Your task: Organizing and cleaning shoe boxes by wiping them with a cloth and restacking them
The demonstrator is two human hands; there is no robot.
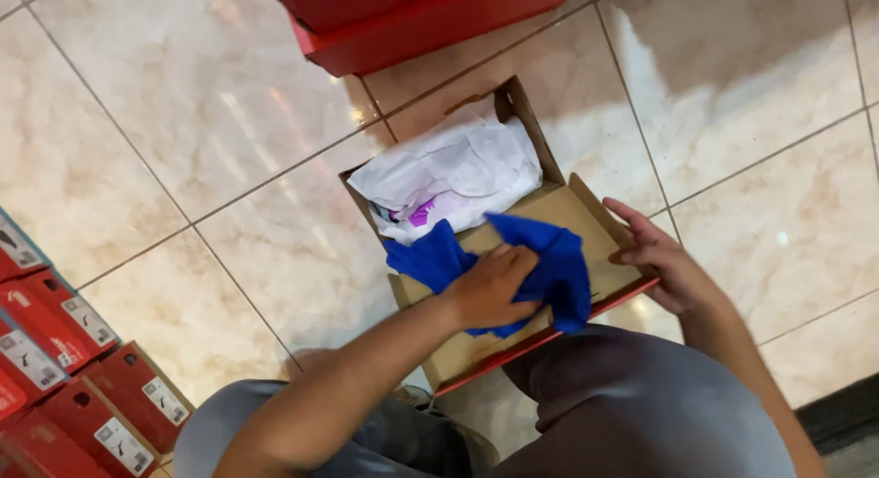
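Observation:
An open cardboard shoe box (522, 107) lies on the tiled floor in front of my knees, with its lid (600, 249) folded toward me. White wrapping paper (458, 167) fills the box, with a bit of purple showing under it. My left hand (490, 286) presses a blue cloth (549, 258) onto the inside of the lid, fingers closed around it. My right hand (659, 258) rests on the lid's right edge and steadies it.
A red box (412, 20) stands on the floor just beyond the open one. Several red shoe boxes with white labels (64, 368) are stacked at the lower left. Glossy beige tiles (751, 103) surround everything. My legs fill the bottom of the view.

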